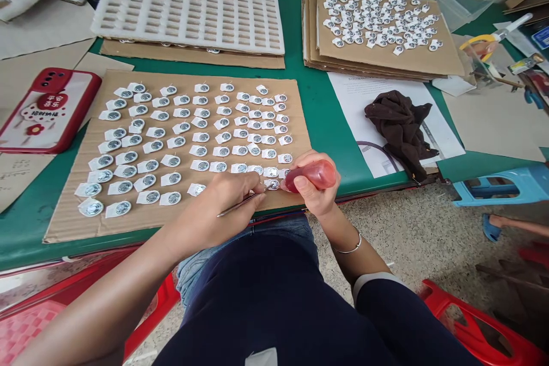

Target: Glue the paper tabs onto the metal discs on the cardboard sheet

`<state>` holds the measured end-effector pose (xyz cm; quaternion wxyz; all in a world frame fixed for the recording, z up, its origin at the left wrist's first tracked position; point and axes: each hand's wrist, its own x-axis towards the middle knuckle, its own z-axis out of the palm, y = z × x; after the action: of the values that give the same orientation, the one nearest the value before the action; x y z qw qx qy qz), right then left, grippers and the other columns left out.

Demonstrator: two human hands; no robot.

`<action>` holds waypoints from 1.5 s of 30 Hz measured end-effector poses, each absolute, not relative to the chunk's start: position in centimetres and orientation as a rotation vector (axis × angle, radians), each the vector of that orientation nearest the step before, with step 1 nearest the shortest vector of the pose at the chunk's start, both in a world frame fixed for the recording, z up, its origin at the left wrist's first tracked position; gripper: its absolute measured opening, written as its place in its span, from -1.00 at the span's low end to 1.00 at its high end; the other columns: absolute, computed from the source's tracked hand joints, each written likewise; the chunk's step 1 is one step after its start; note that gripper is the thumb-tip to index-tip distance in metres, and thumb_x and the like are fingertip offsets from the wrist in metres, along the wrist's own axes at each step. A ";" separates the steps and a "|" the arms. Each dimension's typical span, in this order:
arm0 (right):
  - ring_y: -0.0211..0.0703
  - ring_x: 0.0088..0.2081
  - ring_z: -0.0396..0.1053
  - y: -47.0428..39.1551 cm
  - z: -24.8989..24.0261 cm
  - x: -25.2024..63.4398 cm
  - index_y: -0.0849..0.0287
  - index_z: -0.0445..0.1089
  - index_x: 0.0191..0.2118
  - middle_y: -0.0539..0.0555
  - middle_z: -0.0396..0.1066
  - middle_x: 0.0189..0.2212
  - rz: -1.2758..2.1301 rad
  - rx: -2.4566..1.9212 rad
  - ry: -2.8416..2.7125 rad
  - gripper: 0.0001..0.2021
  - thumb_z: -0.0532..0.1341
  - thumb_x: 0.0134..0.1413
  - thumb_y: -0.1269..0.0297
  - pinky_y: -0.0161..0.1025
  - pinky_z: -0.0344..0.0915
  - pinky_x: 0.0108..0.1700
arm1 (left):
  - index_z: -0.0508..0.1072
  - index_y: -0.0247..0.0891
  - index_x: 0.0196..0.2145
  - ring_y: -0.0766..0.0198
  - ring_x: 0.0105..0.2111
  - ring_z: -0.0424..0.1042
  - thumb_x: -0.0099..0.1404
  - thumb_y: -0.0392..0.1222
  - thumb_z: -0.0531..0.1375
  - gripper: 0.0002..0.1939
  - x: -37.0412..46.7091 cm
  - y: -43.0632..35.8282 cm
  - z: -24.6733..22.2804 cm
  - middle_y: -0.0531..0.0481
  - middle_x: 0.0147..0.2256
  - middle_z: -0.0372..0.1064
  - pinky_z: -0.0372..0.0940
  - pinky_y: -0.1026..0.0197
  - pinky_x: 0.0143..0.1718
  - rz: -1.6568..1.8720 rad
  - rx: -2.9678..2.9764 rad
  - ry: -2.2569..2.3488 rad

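Note:
My left hand (pixel 234 197) is closed round a slim, pointed metal tool (pixel 235 206), perhaps tweezers. Its tip is at a small white tab with a round silver piece (pixel 271 185), near the front edge of a cardboard sheet (pixel 64 206). My right hand (pixel 319 197) grips a translucent red squeeze bottle (pixel 315 174). The bottle points left and down toward the same piece; its nozzle tip is too small to make out. Rows of similar white tabs with silver discs (pixel 148 166) lie over the cardboard, a few partly hidden by my hands.
Behind the sheet lies a white foam tray (pixel 189 8) with many slots. At the back right, stacked cardboard (pixel 386 60) carries more silver pieces. A dark cloth (pixel 398 126) rests on white paper (pixel 343 103). Left is a red-cased phone (pixel 47 108); far right, yellow-handled scissors (pixel 482 46).

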<state>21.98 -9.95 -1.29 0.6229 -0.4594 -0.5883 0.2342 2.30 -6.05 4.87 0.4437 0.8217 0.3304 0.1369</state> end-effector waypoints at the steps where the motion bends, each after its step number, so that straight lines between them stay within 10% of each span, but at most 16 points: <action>1: -0.15 -0.37 0.33 -10.0 -1.3 22.0 0.15 0.28 -0.29 0.04 0.32 -0.42 0.536 -1.054 -1.351 -0.76 0.26 0.02 0.12 -0.15 0.31 -0.32 | 0.36 -0.27 -0.39 0.39 -0.54 0.22 0.28 -0.27 0.06 -0.89 2.3 -6.1 4.9 0.08 -0.50 0.29 0.07 0.29 -0.51 0.338 2.038 0.821; 27: -0.15 -0.37 0.33 -9.9 -1.6 21.8 0.13 0.28 -0.29 0.03 0.31 -0.42 0.537 -0.983 -1.356 -0.74 0.28 -0.01 0.10 -0.15 0.32 -0.33 | 0.38 -0.25 -0.38 0.39 -0.55 0.25 0.26 -0.28 0.07 -0.90 2.3 -5.8 4.9 0.10 -0.50 0.32 0.10 0.30 -0.51 0.324 1.996 0.850; 35: -0.37 -0.62 0.23 -7.1 1.9 23.7 0.07 0.10 -0.24 -0.05 0.17 -0.43 0.776 -0.976 -1.042 -0.67 0.10 0.09 -0.08 -0.39 0.12 -0.72 | 0.42 -0.25 -0.33 0.31 -0.44 0.37 0.25 -0.19 0.13 -0.89 1.7 -6.4 3.5 0.02 -0.40 0.43 0.17 0.29 -0.48 0.553 2.006 1.020; 45: -0.29 -0.56 0.34 -1.3 3.0 23.1 0.18 0.16 -0.34 -0.03 0.24 -0.52 0.893 -1.027 -1.217 -0.56 0.19 0.05 -0.15 -0.45 0.04 -0.73 | 0.40 -0.24 -0.31 0.40 -0.55 0.27 0.25 -0.32 0.09 -0.90 2.8 -6.6 2.9 0.07 -0.48 0.37 0.14 0.31 -0.49 0.600 2.242 0.953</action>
<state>23.06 -1.34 2.97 0.6115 -0.4451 -0.5274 0.3871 2.78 -6.61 2.87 0.3112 0.8492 0.3611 0.2271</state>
